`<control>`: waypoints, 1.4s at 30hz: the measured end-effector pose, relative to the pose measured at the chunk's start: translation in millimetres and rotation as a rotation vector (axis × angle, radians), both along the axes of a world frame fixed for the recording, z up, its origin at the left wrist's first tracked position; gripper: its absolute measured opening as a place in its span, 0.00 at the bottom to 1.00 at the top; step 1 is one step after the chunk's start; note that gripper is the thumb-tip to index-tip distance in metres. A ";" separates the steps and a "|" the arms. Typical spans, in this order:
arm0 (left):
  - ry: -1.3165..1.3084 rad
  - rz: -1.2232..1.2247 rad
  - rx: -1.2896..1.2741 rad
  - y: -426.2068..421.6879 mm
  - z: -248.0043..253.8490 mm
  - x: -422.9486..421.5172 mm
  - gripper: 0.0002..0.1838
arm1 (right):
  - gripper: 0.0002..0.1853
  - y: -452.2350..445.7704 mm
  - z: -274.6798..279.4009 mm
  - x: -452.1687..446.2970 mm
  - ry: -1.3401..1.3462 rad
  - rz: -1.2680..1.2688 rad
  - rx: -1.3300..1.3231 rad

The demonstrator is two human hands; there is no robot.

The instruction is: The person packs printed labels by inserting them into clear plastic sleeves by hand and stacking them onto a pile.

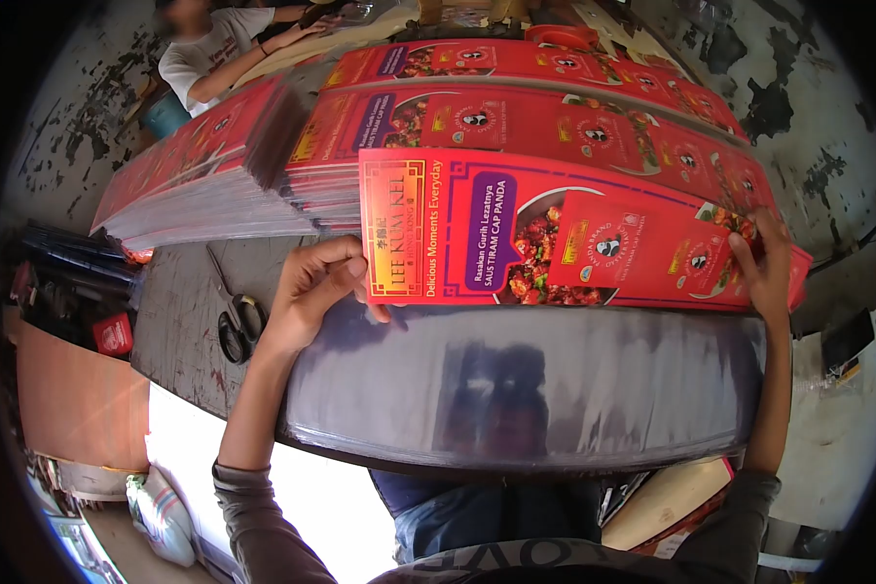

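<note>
A long red printed sheet [477, 229] with gold lettering and food pictures is held up between my two hands. My left hand [323, 282] pinches its left end between thumb and fingers. At the other end, my right hand [767, 258] grips the sheet with the thumb on its printed face. Just below it lies a thick stack of clear, glossy plastic sheets [526, 380] close to my body. Behind the held sheet stand more stacks of red printed sheets [526, 115], partly covered by it.
Black-handled scissors [238, 331] lie on the worn grey tabletop [180, 311], left of the plastic stack. Another tall pile of red sheets [200, 180] stands at the left. Across the table a person [209, 58] in a white shirt reaches over some material.
</note>
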State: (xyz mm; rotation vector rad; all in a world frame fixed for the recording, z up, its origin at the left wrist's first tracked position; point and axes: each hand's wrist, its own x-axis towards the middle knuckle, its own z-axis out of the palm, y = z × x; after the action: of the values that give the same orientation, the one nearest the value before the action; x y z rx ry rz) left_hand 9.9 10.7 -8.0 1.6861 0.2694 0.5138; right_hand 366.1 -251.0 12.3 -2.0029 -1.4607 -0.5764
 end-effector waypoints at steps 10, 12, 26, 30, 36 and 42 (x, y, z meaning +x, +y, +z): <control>-0.012 0.040 -0.008 0.0 -2.3 0.3 0.13 | 0.13 -0.7 3.0 -0.4 0.025 -0.003 -0.033; -0.006 0.027 -0.022 0.0 -1.4 -0.1 0.12 | 0.13 -0.9 3.0 0.6 0.016 0.016 -0.030; -0.017 0.064 0.016 -0.1 -5.0 0.7 0.15 | 0.13 -0.1 1.8 1.3 -0.006 0.037 -0.005; -0.018 0.059 0.020 -1.5 -4.0 0.6 0.16 | 0.13 0.5 2.5 -0.6 -0.016 0.023 -0.015; 0.005 0.085 -0.021 -0.8 -2.4 0.2 0.12 | 0.14 -4.4 2.3 0.0 -0.046 -0.003 0.010; 0.409 0.240 0.860 -36.9 21.6 -16.1 0.21 | 0.15 -10.3 23.9 -12.6 -0.032 -0.103 -0.033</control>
State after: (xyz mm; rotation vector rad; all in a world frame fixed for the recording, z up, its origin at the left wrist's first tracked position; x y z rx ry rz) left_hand -6.2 -26.2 13.7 2.6219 0.6128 0.4859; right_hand 353.6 -261.3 36.2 -2.1132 -1.4006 -0.6337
